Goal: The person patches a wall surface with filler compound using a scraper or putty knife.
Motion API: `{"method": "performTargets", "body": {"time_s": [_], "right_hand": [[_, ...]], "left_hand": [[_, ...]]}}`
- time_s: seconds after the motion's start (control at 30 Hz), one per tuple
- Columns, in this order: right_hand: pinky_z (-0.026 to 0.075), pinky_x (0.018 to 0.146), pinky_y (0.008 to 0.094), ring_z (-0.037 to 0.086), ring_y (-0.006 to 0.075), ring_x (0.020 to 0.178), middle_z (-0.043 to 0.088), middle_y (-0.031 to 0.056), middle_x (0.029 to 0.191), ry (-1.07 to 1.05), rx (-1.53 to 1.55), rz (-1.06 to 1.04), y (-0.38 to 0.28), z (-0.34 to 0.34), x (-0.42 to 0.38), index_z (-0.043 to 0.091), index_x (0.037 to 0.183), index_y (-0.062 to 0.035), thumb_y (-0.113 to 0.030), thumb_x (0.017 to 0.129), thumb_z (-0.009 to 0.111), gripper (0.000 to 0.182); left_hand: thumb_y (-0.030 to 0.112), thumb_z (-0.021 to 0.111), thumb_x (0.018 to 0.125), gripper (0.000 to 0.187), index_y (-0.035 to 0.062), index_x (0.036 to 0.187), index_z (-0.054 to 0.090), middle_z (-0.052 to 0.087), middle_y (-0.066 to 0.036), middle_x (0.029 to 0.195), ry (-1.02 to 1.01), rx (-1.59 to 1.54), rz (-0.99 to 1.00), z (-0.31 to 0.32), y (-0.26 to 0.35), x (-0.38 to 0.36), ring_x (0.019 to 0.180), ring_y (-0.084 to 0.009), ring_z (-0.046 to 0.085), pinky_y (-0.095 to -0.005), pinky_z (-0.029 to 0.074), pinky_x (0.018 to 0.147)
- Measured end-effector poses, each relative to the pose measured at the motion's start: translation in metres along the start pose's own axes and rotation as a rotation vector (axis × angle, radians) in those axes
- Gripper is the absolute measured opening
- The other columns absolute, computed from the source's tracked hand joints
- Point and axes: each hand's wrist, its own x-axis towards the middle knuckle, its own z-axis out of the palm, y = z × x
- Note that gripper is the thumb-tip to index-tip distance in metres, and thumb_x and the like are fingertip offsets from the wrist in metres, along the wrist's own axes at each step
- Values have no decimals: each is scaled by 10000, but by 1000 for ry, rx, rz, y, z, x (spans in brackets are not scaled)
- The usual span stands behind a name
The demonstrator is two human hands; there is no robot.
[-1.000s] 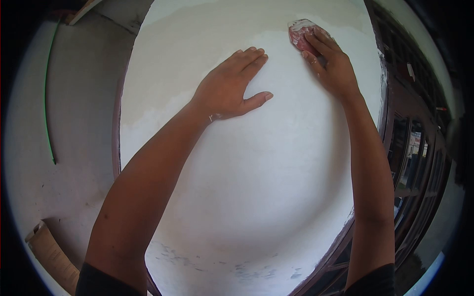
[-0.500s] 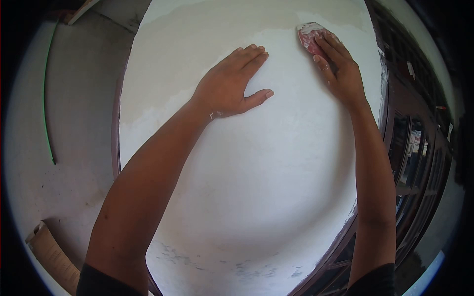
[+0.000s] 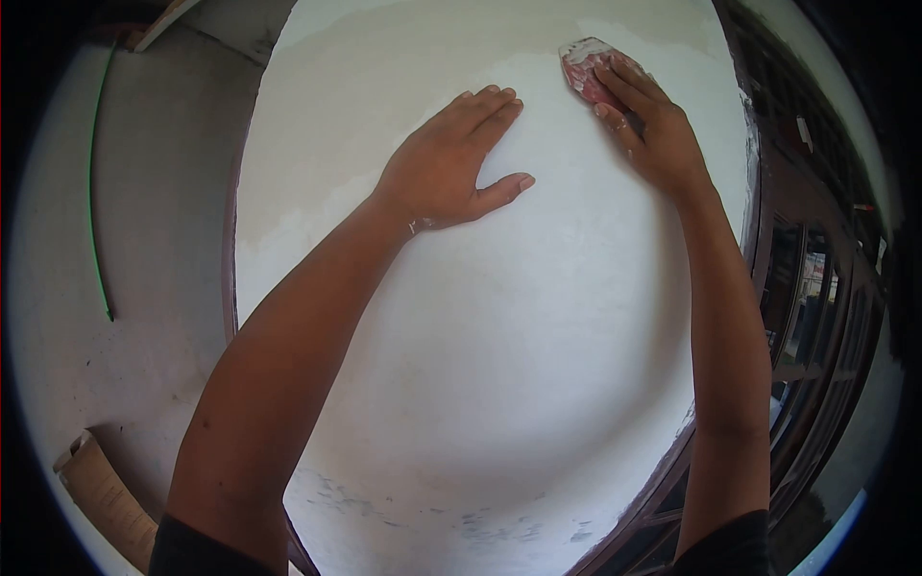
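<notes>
My right hand [image 3: 658, 134] is closed over a red sanding block [image 3: 581, 72] smeared with white, near the top of a white wall panel [image 3: 538, 317]. The block's pointed front shows beyond my fingers; its underside against the wall is hidden. My left hand [image 3: 447, 158] lies flat on the panel, left of the block and a little lower, with the thumb spread and nothing held. White specks mark my left wrist and right thumb. A beige patch covers the panel's upper left, and dark scuffs run along its lower part.
Dark wooden frames with glass panes [image 3: 807, 298] stand along the right. To the left, a grey wall [image 3: 158, 192] carries a thin green strip [image 3: 93, 211]. A brown cardboard piece [image 3: 106, 494] is at the lower left. The panel's edges are rough, with dark trim beside them.
My right hand and the sanding block have shifted slightly left and up across the panel. My left hand stays in nearly the same place.
</notes>
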Motion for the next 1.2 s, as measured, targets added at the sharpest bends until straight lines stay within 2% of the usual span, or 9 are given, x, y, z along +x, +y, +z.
{"method": "performTargets", "body": {"time_s": [0.07,0.13,0.27,0.37,0.5,0.7,1.0,1.1,1.2], "right_hand": [[387,1157,394,439,297,1416,541,133,1465,13,31,7,-1,-1,-1,617,1370,-125,-376,978,636,467],[389,1155,392,454,299,1404,553,134,1452,133,38,4,-5,3,8,627,1356,-111,-357,973,642,455],[392,1152,403,454,299,1409,544,116,1467,101,24,9,-15,16,34,614,1379,-144,-337,967,663,457],[402,1145,402,485,305,1379,563,142,1440,48,28,-38,-16,21,32,642,1333,-95,-298,970,652,416],[400,1147,400,488,303,1377,562,144,1440,26,10,-33,-12,7,7,642,1333,-98,-306,969,653,420],[391,1153,399,475,309,1391,561,130,1448,187,25,4,-22,13,27,626,1365,-133,-308,964,673,440],[410,1141,393,505,304,1365,584,133,1420,10,57,-45,-10,5,7,654,1332,-137,-300,947,690,420],[403,1148,391,501,294,1371,584,128,1420,165,104,6,-7,-1,4,646,1342,-144,-309,948,687,429],[381,1158,402,471,323,1397,556,154,1451,143,61,14,-13,5,18,636,1358,-137,-249,954,690,422]], "left_hand": [[424,642,929,689,38,1469,455,460,-140,1526,-4,-1,-11,0,0,0,1435,-318,400,-415,335,1198],[426,640,930,689,37,1468,454,461,-138,1525,-5,0,-7,0,1,0,1437,-315,398,-415,335,1198],[423,640,930,686,35,1465,458,462,-139,1523,8,-3,10,1,-1,0,1435,-315,400,-416,332,1201],[421,641,929,685,32,1462,459,462,-143,1522,0,-4,15,0,-1,0,1434,-315,400,-418,329,1202],[415,647,925,686,31,1462,460,464,-146,1520,9,-9,12,1,-1,1,1434,-313,401,-418,326,1204],[418,649,924,689,35,1464,459,466,-148,1519,2,-26,-4,0,-1,1,1430,-325,405,-420,335,1196],[413,646,927,683,30,1462,461,471,-145,1517,6,-18,-1,1,-2,0,1435,-315,401,-413,330,1199],[409,646,927,680,27,1459,463,477,-145,1513,15,-24,6,2,-3,-1,1436,-314,401,-414,333,1198],[405,645,927,676,23,1456,467,480,-144,1512,15,-29,2,1,-2,-1,1435,-316,402,-415,332,1198]]}}
